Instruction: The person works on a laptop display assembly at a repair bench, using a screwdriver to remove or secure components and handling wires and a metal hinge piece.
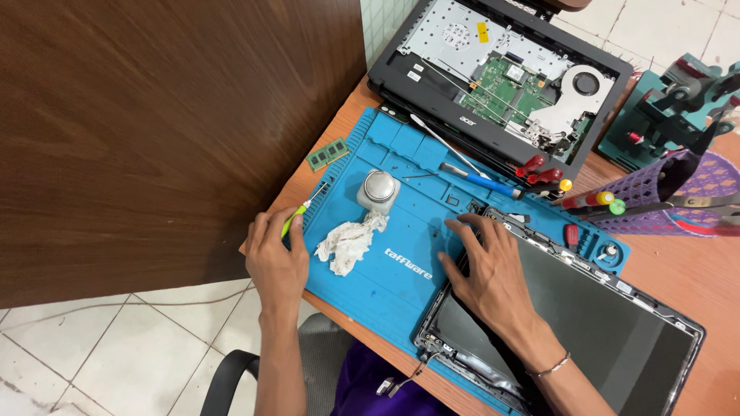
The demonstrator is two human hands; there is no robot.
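My left hand (276,258) rests at the left edge of a blue work mat (401,289) and grips a small green-handled screwdriver (302,209) whose tip points up and right. My right hand (486,266) lies flat, fingers spread, on the upper left corner of a detached laptop screen panel (586,323) that lies on the mat. A crumpled white tissue (347,243) and a round metal-topped dispenser (378,189) sit between the two hands.
An opened laptop base (501,77) with exposed board and fan lies at the back. A green memory module (327,154), a blue-handled screwdriver (482,182), a purple tool basket (678,192) and a teal stand (663,108) are nearby. A dark wooden panel (154,131) stands left.
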